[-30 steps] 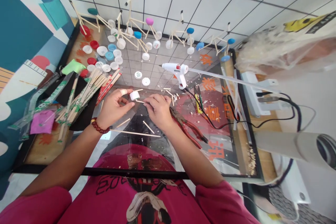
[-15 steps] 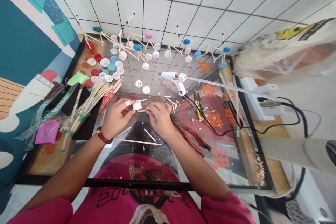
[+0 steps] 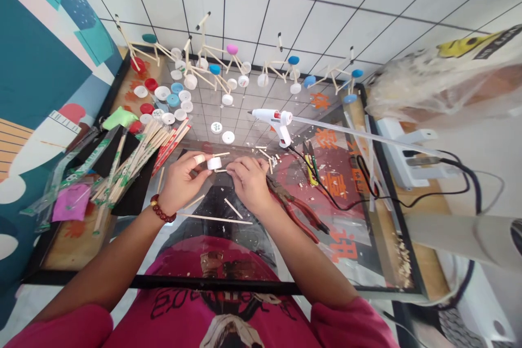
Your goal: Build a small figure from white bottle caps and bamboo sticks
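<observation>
My left hand (image 3: 184,179) pinches a white bottle cap (image 3: 214,163) between thumb and fingers above the glass tabletop. Two short wooden sticks lie against the cap, an upper stick (image 3: 222,154) and a lower stick (image 3: 221,171). The lower one runs from the cap's underside to the fingertips of my right hand (image 3: 248,179), which are closed on its far end. Cut stick pieces (image 3: 232,208) and a longer stick (image 3: 216,219) lie on the glass below my hands. Red-handled pliers (image 3: 296,205) rest just right of my right hand.
A white glue gun (image 3: 275,119) with a long glue stick lies beyond my hands, its cord running right. Yellow-green cutters (image 3: 310,164) lie nearby. Loose caps (image 3: 173,100) and bundled chopsticks (image 3: 130,157) sit at left. Stick-and-cap models (image 3: 271,70) line the back edge.
The view has shifted very slightly. Both hands keep the same grip on the cap and the lower stick, with almost no movement.
</observation>
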A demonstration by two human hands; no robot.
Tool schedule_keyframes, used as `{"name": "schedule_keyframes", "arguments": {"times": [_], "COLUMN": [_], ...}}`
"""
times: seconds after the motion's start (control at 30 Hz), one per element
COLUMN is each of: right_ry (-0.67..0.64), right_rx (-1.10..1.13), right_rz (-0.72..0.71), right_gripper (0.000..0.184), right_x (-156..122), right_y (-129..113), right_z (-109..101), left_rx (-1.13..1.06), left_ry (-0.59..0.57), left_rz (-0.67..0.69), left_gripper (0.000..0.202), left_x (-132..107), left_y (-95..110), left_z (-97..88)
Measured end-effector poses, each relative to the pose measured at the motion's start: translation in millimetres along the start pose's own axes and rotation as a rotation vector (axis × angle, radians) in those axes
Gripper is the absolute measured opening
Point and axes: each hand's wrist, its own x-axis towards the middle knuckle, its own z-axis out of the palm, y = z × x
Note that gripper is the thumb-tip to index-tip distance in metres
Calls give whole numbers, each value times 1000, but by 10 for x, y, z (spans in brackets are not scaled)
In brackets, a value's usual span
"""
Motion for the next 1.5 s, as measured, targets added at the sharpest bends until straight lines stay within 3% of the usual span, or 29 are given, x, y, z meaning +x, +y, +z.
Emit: {"name": "schedule_keyframes", "arguments": {"times": [0.63,0.87,1.3,1.5], "right_ry": [-8,38,1,-2], "right_rx": [8,32,1,-10], "right_rz": [-11,28,47,30], "right_gripper": [13,34,13,12], "right_x": [-28,-47,-27,-28], "right_y": [22,13,12,23], "right_z": [5,-26,-1,10], "left_rx": [2,0,19,25], "left_ry": [29,34,29,35], "left_rz": [51,24,25,35], "left_gripper": [26,25,26,25], "left_x": [-7,-10,-2,-11], "left_y": [-30,-21,-11,-12], "left_z": [18,20,21,24]}}
